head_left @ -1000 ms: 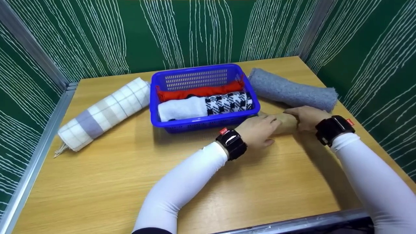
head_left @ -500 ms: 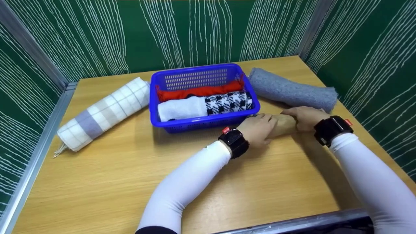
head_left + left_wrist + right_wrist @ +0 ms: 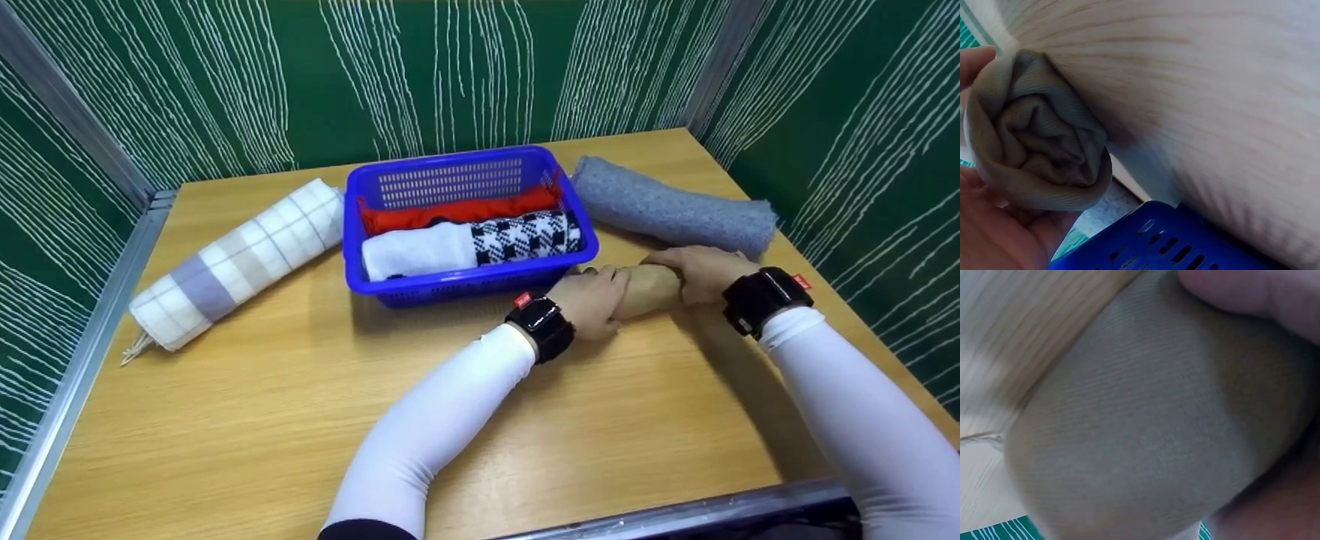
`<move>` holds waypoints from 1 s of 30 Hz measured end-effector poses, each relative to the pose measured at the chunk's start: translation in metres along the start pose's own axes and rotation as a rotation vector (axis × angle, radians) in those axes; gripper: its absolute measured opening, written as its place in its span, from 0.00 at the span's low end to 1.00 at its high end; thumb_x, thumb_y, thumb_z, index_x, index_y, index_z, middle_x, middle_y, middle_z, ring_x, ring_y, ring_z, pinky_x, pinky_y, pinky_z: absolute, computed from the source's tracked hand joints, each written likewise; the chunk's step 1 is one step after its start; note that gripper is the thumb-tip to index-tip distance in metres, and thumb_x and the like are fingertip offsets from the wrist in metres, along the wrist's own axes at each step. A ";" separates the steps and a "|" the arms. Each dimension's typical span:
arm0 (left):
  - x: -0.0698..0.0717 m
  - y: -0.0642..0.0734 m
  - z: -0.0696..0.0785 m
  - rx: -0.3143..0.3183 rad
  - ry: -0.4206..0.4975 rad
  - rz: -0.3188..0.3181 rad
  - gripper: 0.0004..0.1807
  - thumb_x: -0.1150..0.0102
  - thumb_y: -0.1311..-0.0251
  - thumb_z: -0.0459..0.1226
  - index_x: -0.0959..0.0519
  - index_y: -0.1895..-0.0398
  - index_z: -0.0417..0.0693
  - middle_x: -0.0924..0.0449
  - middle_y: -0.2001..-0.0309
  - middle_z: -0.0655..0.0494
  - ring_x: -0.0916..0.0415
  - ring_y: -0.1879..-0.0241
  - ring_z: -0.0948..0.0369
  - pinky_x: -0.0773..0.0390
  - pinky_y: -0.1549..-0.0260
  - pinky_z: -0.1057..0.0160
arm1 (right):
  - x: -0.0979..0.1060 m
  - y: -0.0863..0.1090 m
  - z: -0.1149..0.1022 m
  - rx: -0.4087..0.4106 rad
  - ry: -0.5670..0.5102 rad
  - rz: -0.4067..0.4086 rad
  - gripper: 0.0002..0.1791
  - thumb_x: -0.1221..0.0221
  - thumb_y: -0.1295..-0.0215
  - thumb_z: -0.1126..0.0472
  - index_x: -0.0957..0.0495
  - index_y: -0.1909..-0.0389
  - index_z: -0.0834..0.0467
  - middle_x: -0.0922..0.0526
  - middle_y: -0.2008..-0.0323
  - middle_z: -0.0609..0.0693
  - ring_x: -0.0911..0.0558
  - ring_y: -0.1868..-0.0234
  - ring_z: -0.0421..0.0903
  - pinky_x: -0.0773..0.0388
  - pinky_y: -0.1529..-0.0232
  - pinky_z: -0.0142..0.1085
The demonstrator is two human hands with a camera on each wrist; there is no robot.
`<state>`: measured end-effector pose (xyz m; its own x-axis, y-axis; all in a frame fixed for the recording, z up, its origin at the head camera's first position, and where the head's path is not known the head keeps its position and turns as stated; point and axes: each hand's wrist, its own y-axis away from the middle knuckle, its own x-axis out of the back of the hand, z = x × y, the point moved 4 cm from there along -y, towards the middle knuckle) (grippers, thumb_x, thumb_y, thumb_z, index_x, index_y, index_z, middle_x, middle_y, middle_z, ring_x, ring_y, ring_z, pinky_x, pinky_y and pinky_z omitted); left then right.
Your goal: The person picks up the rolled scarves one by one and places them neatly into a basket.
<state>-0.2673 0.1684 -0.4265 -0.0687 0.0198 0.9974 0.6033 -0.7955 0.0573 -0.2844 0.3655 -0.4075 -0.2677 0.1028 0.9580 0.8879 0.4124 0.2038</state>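
Note:
Between my two hands a rolled tan scarf [image 3: 649,289] lies at the right of the table, just in front of the blue basket. My left hand [image 3: 589,300] grips its left end; in the left wrist view, fingers and thumb curve round the scarf [image 3: 1044,140], whose coiled end faces the camera. On the other end, my right hand [image 3: 701,271] holds the roll. The right wrist view shows the scarf's ribbed cloth [image 3: 1123,422] close up, with fingers [image 3: 1241,287] pressed against it. The undersides of both hands are hidden in the head view.
The blue plastic basket [image 3: 472,276] contains a red rolled scarf [image 3: 465,214] and a white and black-checked roll [image 3: 427,250]. A grey rolled cloth [image 3: 675,210] lies right of it, behind my right hand. Left of it is a plaid rolled scarf [image 3: 247,262] with fringe.
My left hand has shifted slightly, and its fingers have closed in on the scarf's left end. The right hand has moved a little to the left. The other rolls and basket stay put.

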 end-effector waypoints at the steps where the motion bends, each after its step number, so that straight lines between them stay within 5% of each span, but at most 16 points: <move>1: -0.001 -0.001 0.000 0.002 0.003 -0.005 0.45 0.35 0.28 0.54 0.41 0.18 0.41 0.26 0.28 0.47 0.20 0.35 0.51 0.19 0.34 0.56 | 0.000 0.000 0.000 -0.005 -0.005 0.000 0.42 0.31 0.53 0.77 0.19 0.32 0.52 0.17 0.34 0.63 0.20 0.34 0.71 0.26 0.34 0.70; 15: -0.006 -0.003 -0.004 0.093 0.044 -0.099 0.54 0.37 0.26 0.55 0.54 0.12 0.38 0.32 0.22 0.42 0.24 0.29 0.50 0.24 0.28 0.59 | 0.001 0.006 0.016 -0.115 -0.030 -0.031 0.51 0.28 0.60 0.75 0.26 0.26 0.60 0.26 0.28 0.73 0.28 0.28 0.75 0.32 0.28 0.72; 30: -0.004 0.003 -0.001 0.056 0.034 -0.016 0.40 0.34 0.28 0.47 0.38 0.21 0.39 0.23 0.36 0.47 0.20 0.40 0.53 0.16 0.39 0.58 | -0.001 0.005 0.019 -0.094 -0.017 0.009 0.39 0.24 0.59 0.71 0.18 0.37 0.57 0.14 0.43 0.67 0.17 0.41 0.69 0.21 0.41 0.66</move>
<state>-0.2660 0.1650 -0.4307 -0.1047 0.0110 0.9944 0.6457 -0.7598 0.0764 -0.2871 0.3844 -0.4114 -0.2654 0.1221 0.9564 0.9213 0.3246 0.2142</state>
